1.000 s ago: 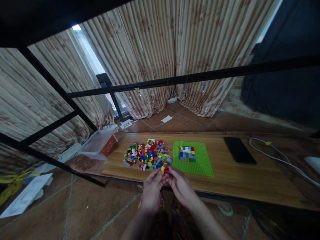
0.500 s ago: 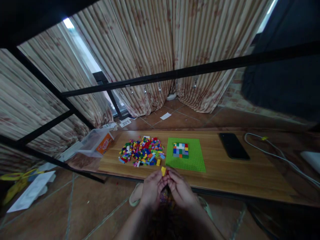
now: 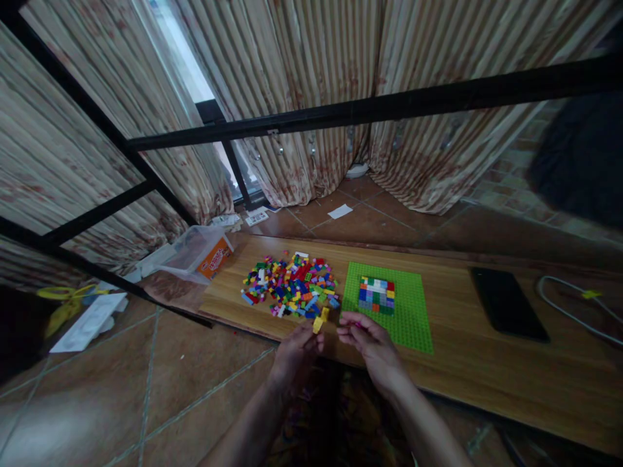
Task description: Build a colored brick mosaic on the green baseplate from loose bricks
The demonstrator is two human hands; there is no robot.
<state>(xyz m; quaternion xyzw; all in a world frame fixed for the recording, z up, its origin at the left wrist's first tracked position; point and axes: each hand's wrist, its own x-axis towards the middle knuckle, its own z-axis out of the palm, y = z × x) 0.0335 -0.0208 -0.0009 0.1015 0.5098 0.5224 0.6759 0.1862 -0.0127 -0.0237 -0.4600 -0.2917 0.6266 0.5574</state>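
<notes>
My left hand (image 3: pixel 298 347) is closed, with a yellow brick (image 3: pixel 318 325) between thumb and fingers at the table's front edge. Another yellow brick (image 3: pixel 325 313) lies on the wood just behind it. My right hand (image 3: pixel 372 340) pinches a small reddish brick (image 3: pixel 358 324), mostly covered by the fingers, beside the front left corner of the green baseplate (image 3: pixel 413 324). A square patch of multicoloured bricks (image 3: pixel 376 296) is fixed on the baseplate. To its left spreads a loose pile of small coloured bricks (image 3: pixel 292 285).
A clear plastic box (image 3: pixel 187 259) with an orange label stands at the left end of the wooden table (image 3: pixel 457 363). On the right lie a black phone (image 3: pixel 509 303) and a white cable (image 3: pixel 559 301). A black metal bar (image 3: pixel 331 117) crosses beyond the table.
My hands have moved apart, the left keeping the yellow brick and the right the reddish one. The view has shifted, so the table things appear farther right.
</notes>
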